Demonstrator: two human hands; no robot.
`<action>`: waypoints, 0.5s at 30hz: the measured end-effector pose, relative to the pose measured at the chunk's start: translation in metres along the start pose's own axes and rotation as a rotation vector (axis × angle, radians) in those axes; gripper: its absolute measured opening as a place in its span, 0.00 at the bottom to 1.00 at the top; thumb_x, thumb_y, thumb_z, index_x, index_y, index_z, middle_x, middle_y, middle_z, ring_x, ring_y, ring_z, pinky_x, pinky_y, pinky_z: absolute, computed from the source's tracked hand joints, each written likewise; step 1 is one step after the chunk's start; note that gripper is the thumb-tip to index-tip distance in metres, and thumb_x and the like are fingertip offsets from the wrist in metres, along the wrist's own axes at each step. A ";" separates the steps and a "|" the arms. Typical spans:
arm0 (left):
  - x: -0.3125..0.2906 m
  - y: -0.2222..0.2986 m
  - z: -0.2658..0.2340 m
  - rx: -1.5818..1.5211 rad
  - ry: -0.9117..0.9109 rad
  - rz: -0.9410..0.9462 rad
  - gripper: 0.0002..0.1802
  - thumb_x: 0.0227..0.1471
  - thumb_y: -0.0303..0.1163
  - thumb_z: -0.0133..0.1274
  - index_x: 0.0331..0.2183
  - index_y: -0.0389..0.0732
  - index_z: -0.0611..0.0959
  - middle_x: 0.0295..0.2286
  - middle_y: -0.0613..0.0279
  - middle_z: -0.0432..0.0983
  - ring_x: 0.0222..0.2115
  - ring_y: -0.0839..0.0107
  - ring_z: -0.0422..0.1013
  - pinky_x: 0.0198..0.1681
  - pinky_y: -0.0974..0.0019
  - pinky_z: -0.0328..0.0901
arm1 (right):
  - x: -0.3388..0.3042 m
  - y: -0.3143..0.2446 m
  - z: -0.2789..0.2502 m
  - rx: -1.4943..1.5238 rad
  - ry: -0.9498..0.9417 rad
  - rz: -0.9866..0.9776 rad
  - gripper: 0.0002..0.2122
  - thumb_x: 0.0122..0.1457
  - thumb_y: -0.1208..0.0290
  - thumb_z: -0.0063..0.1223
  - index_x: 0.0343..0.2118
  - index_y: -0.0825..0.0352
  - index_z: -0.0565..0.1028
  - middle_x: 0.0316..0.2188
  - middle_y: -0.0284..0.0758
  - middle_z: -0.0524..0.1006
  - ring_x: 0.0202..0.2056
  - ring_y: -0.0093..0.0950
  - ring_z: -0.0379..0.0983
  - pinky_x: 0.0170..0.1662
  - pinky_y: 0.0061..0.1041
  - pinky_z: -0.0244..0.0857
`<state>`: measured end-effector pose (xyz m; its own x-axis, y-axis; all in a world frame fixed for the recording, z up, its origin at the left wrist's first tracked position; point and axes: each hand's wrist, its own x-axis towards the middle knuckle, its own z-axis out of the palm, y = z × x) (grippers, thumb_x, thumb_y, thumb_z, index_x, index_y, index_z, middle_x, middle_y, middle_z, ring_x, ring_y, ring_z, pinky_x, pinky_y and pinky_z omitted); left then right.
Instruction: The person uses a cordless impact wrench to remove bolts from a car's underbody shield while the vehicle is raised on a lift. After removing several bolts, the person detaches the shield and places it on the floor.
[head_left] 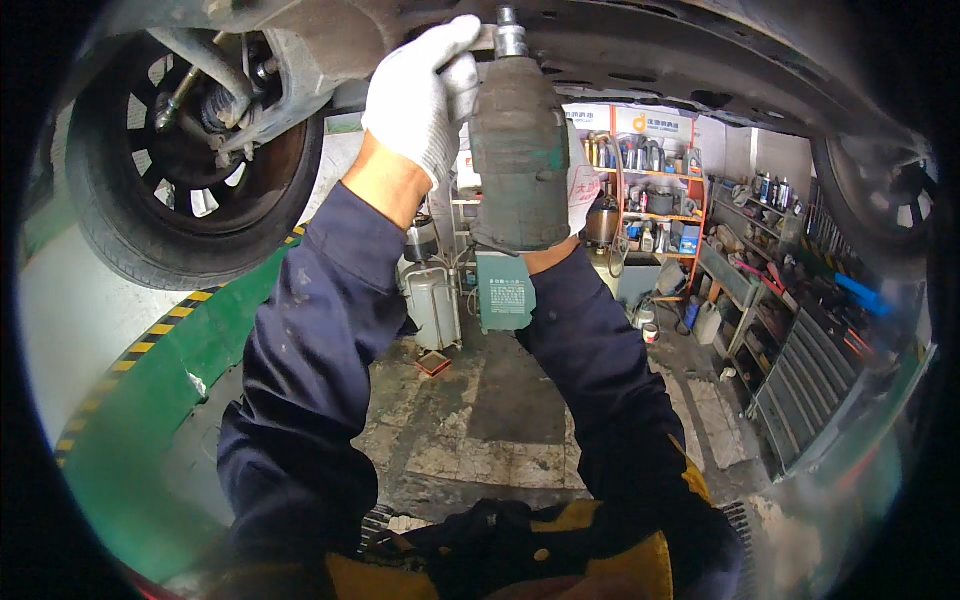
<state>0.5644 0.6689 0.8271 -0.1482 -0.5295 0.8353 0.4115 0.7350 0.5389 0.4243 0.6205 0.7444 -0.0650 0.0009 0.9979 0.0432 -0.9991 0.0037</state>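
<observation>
Both gloved hands clamped on the impact wrench [518, 150]: left hand [425, 95] steadying the top, right hand [580, 190] behind it, socket [510, 32] pushed up at 12 o'clock into the car underside [640, 50] so it stays seated.

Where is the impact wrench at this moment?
In the head view, the impact wrench is top centre, raised against the car underside, gripped between the gloved left hand and right hand, right of the wheel.
</observation>
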 end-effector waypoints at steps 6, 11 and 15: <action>-0.003 0.001 0.017 -0.243 -0.026 -0.042 0.16 0.62 0.38 0.55 0.40 0.33 0.85 0.17 0.72 0.69 0.18 0.74 0.67 0.24 0.65 0.66 | -0.038 -0.032 -0.037 -0.453 -0.058 0.007 0.19 0.66 0.64 0.47 0.55 0.69 0.72 0.50 0.39 0.77 0.49 0.33 0.75 0.51 0.31 0.71; -0.013 0.004 0.027 -0.235 -0.061 -0.022 0.16 0.64 0.39 0.53 0.38 0.36 0.85 0.13 0.80 0.53 0.14 0.81 0.50 0.25 0.71 0.58 | -0.061 -0.047 -0.100 -0.007 0.162 0.175 0.22 0.62 0.65 0.55 0.57 0.69 0.74 0.53 0.42 0.78 0.55 0.39 0.75 0.58 0.37 0.68; -0.017 0.003 0.034 -0.245 -0.026 -0.001 0.19 0.66 0.39 0.50 0.43 0.32 0.82 0.14 0.80 0.50 0.15 0.81 0.49 0.28 0.68 0.59 | -0.035 -0.080 -0.158 -1.125 0.122 -0.265 0.22 0.62 0.72 0.56 0.60 0.65 0.73 0.58 0.43 0.75 0.60 0.39 0.71 0.64 0.39 0.62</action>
<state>0.5376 0.6946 0.8183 -0.1704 -0.5164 0.8392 0.6165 0.6085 0.4996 0.2653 0.6935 0.6990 -0.0379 0.2732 0.9612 -0.8920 -0.4428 0.0907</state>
